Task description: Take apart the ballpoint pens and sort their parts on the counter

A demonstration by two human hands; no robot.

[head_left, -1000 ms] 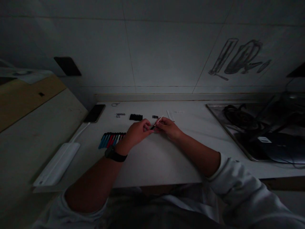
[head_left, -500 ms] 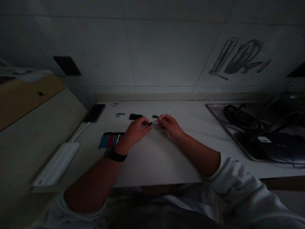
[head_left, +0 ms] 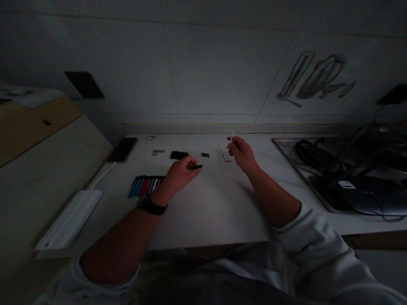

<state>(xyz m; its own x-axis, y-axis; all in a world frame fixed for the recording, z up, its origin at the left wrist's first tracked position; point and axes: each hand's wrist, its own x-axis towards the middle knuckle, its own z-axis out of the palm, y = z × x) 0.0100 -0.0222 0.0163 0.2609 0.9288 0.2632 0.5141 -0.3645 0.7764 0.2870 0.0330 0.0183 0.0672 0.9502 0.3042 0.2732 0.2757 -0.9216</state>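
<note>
My left hand [head_left: 178,173] rests on the white counter [head_left: 203,212], fingers closed round a short black pen barrel [head_left: 196,167] that sticks out to the right. My right hand [head_left: 241,151] is raised farther back and pinches a thin white refill [head_left: 232,137] that points up. Just below that hand lies a small bunch of white refills [head_left: 225,153]. A row of blue, red and white pen parts [head_left: 146,185] lies left of my left hand. Behind it sit a row of black caps [head_left: 179,155], a small black piece [head_left: 205,155] and several tiny grey parts [head_left: 158,151].
A dark phone [head_left: 122,149] lies at the counter's back left, and a white power strip [head_left: 68,220] with its cable at the left edge. A metal sink [head_left: 321,186] on the right holds black cables and a dark device. A tiled wall stands behind.
My hands have come apart. The right hand drew the white refill out of the black barrel and carried it back and to the right; the left hand stays with the barrel.
</note>
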